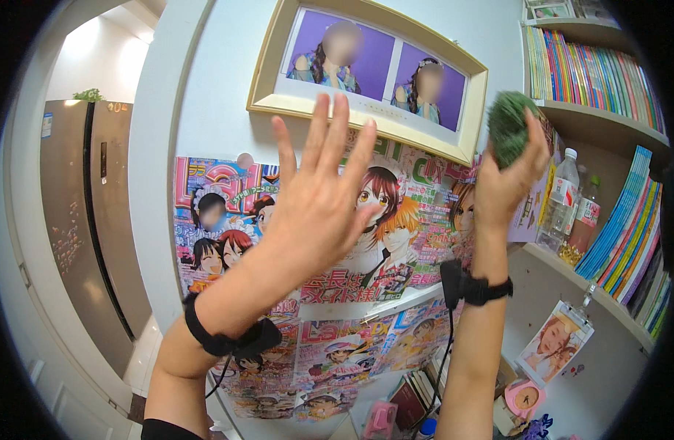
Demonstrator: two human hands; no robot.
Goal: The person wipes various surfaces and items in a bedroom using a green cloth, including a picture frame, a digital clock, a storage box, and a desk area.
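My left hand (326,203) is raised with its fingers spread and nothing in it, in front of the magazine-cover posters (342,341) on the wall. Its fingertips overlap the lower edge of a wooden picture frame (265,102); whether they touch it cannot be told. The frame holds two portraits on purple and hangs tilted in this view. At the frame's right end, my right hand (516,165) grips a crumpled dark green cloth (507,124), slightly blurred. Black straps with small devices and cables sit around both forearms.
On the right, shelves (595,115) hold rows of thin books (595,74), a clear plastic bottle (560,198) and a bottle with a green cap (585,214). A clipped photo (557,341) and a pink clock (524,399) are lower down. A doorway and refrigerator (67,220) are at left.
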